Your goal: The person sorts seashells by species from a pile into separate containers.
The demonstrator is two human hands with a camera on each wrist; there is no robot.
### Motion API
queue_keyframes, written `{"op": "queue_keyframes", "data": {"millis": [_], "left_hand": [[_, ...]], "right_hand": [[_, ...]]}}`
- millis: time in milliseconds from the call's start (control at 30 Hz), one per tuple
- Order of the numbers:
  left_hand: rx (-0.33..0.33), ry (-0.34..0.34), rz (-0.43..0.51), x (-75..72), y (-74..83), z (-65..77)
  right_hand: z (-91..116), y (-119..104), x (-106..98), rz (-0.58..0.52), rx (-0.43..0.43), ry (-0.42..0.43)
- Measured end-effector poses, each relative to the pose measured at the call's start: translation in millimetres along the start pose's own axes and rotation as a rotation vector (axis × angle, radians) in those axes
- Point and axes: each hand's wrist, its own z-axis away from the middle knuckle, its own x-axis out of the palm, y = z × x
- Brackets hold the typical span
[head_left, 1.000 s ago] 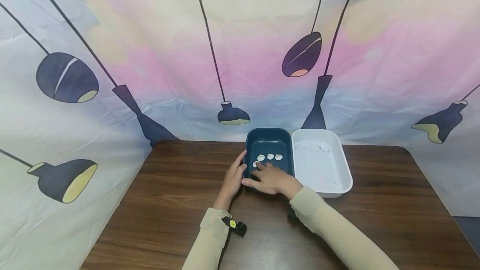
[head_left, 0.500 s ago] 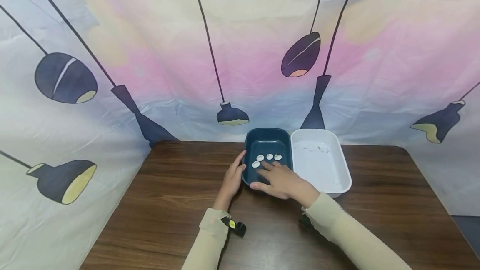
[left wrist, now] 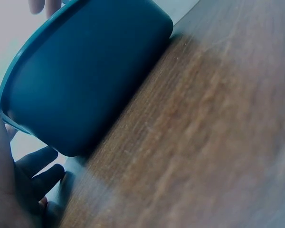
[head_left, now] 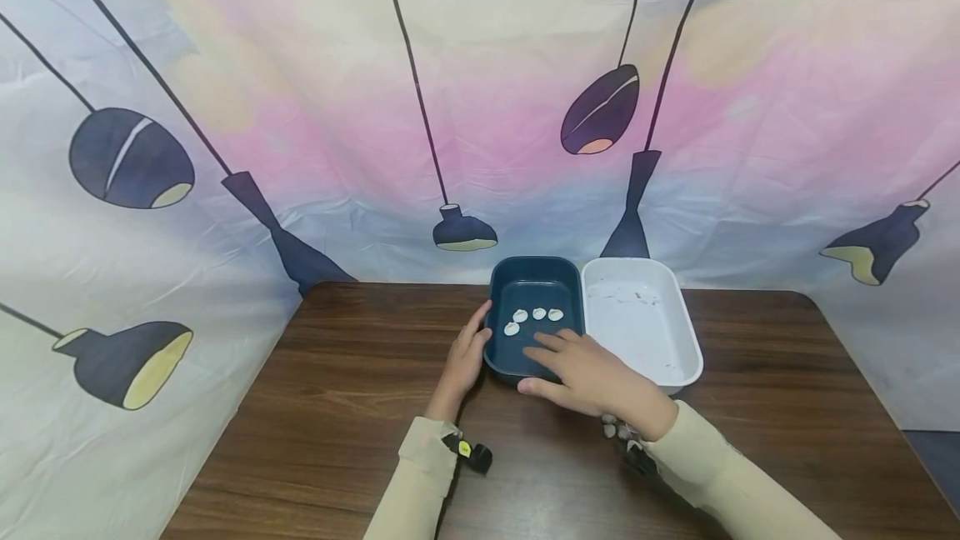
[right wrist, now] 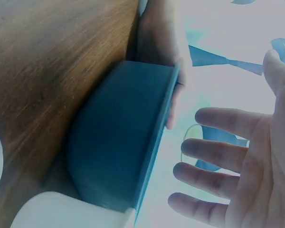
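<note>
straight-fingered left hand (head_left: 462, 362) touches blue tray (head_left: 538, 293); right hand (head_left: 588, 377), spread above tray's near right corner, could jostle white pieces (head_left: 539, 314) by dipping.

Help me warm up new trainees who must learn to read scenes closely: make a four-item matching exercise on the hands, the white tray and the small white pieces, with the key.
Things:
1. white tray
2. left hand
3. small white pieces
4. right hand

Places or states:
A. lying inside the teal tray
B. fingers spread, palm bare
C. directly right of the teal tray in the head view
D. at the teal tray's left side

Right pairs: 1-C, 2-D, 3-A, 4-B
</note>
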Motion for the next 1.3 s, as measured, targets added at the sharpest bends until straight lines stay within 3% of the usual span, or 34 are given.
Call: {"op": "queue_keyframes", "data": {"millis": [333,567,933,1133,1300], "left_hand": [[-0.010,0.001,-0.021,-0.2,2.8,0.1],[-0.002,-0.002,-0.014,0.6,2.5,-0.8],[-0.025,0.000,-0.017,2.7,1.6,-1.1],[-0.024,-0.002,-0.012,1.6,0.9,-2.5],[-0.015,-0.001,-0.019,0.3,1.3,-1.6]], "right_hand": [[23,9,-15,0.068,-0.102,0.057],[39,16,-19,0.077,-0.117,0.054],[68,16,-5,-0.021,-0.155,0.026],[88,29,10,-0.045,-0.187,0.047],[103,37,21,-0.055,-0.130,0.036]]}}
